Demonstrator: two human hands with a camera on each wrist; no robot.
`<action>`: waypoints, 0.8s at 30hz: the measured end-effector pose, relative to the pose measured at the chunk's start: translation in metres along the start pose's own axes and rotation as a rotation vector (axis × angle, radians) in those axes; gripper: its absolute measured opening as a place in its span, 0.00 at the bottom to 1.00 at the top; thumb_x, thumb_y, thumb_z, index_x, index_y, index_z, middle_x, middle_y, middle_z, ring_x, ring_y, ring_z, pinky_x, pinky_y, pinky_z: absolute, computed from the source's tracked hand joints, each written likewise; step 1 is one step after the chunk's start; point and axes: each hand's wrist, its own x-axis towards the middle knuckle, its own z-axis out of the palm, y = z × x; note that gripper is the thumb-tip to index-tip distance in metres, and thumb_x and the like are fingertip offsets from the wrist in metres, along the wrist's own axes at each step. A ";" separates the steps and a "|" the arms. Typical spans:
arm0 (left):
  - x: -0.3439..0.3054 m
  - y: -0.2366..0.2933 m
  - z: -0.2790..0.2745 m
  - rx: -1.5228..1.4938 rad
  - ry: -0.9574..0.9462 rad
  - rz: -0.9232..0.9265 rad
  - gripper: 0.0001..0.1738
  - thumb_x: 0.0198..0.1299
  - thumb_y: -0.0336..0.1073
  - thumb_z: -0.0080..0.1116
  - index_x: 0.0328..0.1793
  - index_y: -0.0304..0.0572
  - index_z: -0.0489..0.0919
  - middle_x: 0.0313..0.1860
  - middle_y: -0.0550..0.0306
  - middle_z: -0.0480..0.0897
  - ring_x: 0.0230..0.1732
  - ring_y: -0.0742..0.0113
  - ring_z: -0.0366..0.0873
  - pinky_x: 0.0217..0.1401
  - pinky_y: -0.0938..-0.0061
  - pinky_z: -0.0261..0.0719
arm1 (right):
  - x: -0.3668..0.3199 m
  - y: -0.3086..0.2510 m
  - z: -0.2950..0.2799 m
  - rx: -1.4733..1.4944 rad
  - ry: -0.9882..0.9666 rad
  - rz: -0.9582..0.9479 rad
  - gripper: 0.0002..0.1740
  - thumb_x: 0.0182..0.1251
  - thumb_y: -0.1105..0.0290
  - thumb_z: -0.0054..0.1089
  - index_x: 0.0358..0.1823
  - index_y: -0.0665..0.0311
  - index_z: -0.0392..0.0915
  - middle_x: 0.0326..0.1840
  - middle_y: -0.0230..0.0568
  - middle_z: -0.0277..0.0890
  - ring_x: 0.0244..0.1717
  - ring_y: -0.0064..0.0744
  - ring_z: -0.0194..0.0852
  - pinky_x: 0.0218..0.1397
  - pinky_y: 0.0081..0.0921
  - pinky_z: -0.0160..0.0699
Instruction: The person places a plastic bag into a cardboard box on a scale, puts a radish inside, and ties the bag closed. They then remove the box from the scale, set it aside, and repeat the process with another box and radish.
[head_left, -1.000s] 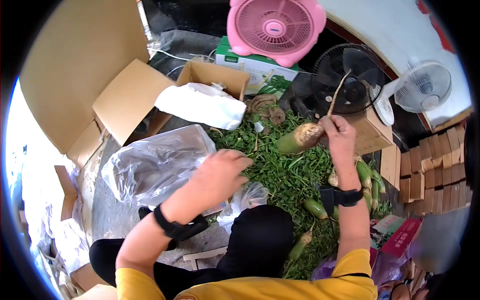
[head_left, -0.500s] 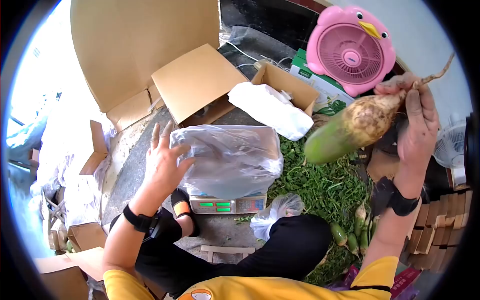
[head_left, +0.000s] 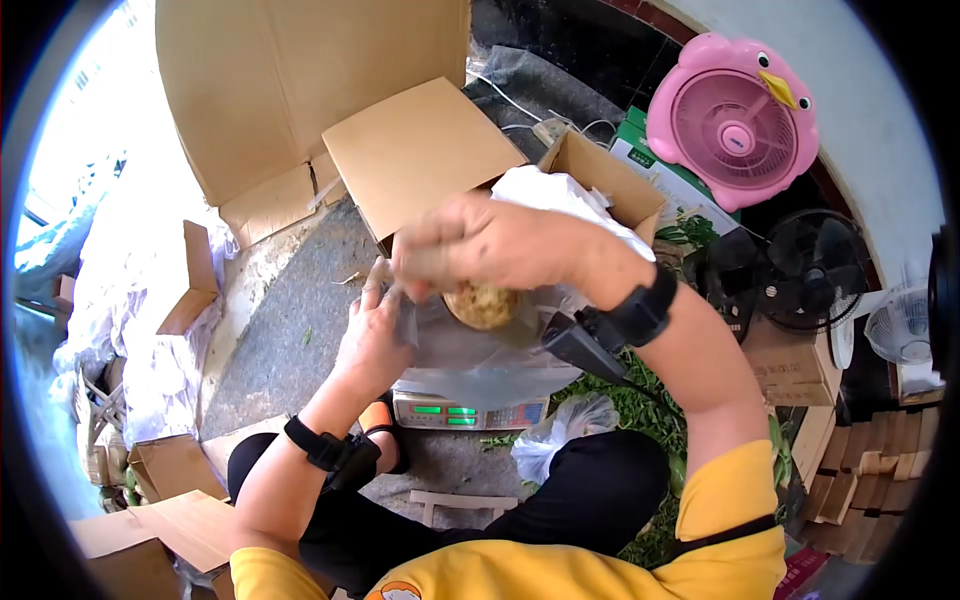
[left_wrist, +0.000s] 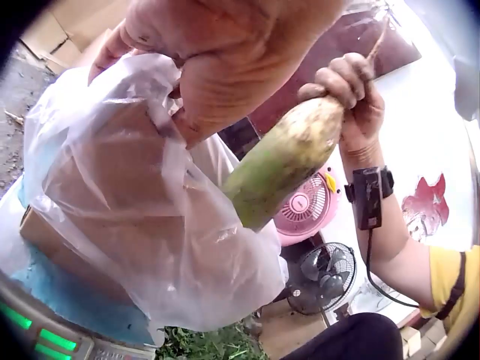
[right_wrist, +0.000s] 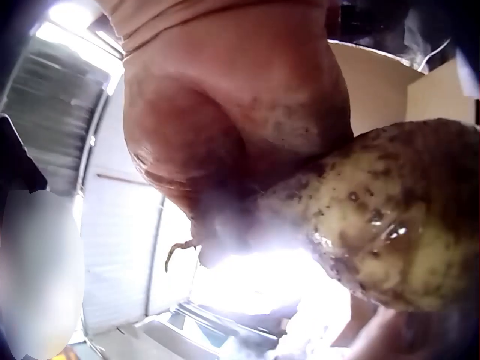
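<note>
My right hand (head_left: 480, 245) grips the root end of a big green radish (head_left: 482, 305), reaching across above the box on the scale. In the left wrist view the radish (left_wrist: 285, 161) slants down, its green end behind the rim of a clear plastic bag (left_wrist: 150, 202). With my left hand (head_left: 370, 345) I hold the bag's edge up at its left side; the fingertips are partly hidden by the plastic (head_left: 450, 350). Pale, spotted skin of the radish (right_wrist: 397, 217) fills the right of the right wrist view. Beneath the bag sits a digital scale (head_left: 470, 413) with lit green displays.
Open cardboard boxes (head_left: 425, 150) stand behind the scale. A pink fan (head_left: 737, 140) and a black fan (head_left: 815, 270) are at the right. Leafy greens (head_left: 650, 390) cover the floor beside my knee, near a small knotted plastic bag (head_left: 560, 430). Wooden blocks (head_left: 860, 470) are stacked at far right.
My right hand has carried the radish from over the greens leftward to above the bagged box. The left hand has come to the bag's left edge and taken hold of it.
</note>
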 end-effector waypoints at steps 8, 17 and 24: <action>0.000 -0.010 0.003 -0.017 -0.020 -0.001 0.41 0.40 0.32 0.66 0.65 0.42 0.63 0.72 0.37 0.45 0.66 0.36 0.58 0.63 0.56 0.66 | 0.023 0.090 0.010 -0.227 -0.271 0.297 0.17 0.66 0.58 0.46 0.29 0.63 0.75 0.17 0.31 0.66 0.22 0.23 0.64 0.29 0.22 0.64; -0.004 -0.009 0.002 -0.066 0.007 -0.049 0.51 0.31 0.26 0.70 0.69 0.46 0.59 0.73 0.42 0.46 0.66 0.40 0.59 0.63 0.61 0.69 | 0.035 0.168 0.037 -0.550 -0.009 0.343 0.14 0.66 0.67 0.43 0.41 0.65 0.77 0.40 0.50 0.78 0.43 0.42 0.77 0.48 0.36 0.72; -0.003 -0.017 -0.007 -0.115 0.042 -0.036 0.50 0.33 0.29 0.71 0.68 0.45 0.60 0.71 0.40 0.52 0.66 0.41 0.60 0.64 0.62 0.68 | 0.014 0.108 0.035 -0.961 -0.034 0.381 0.12 0.54 0.70 0.50 0.34 0.65 0.81 0.38 0.52 0.79 0.43 0.50 0.77 0.45 0.39 0.77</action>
